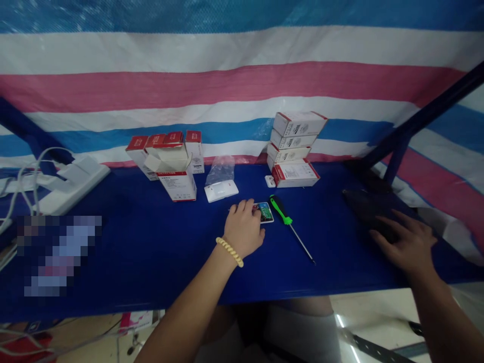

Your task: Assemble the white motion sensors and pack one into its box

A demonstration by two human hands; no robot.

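Head view, near to far. Nearest the viewer, two bare forearms reach over the front edge of the blue worktop; the left wrist wears a beaded bracelet.

The left hand lies knuckles up with its fingers loosely curled, and the fingertips rest on the left end of a small circuit board. Whether they pinch the board or merely touch it cannot be told. The right hand is released, with the fingers spread flat at the near edge of a dark object that is too dim to identify.

The circuit board lies flat just beyond and to the right of the left hand, and well apart from the right hand. Just beside it on the right is a green-handled screwdriver. Its long axis runs diagonally, with the handle far and left and the tip near and right; neither hand touches it, and the left hand is the nearer.

Farther back are a white module under a clear plastic bag, an open carton, a stack of boxes and, at far left, a power strip. A striped tarpaulin closes the background.
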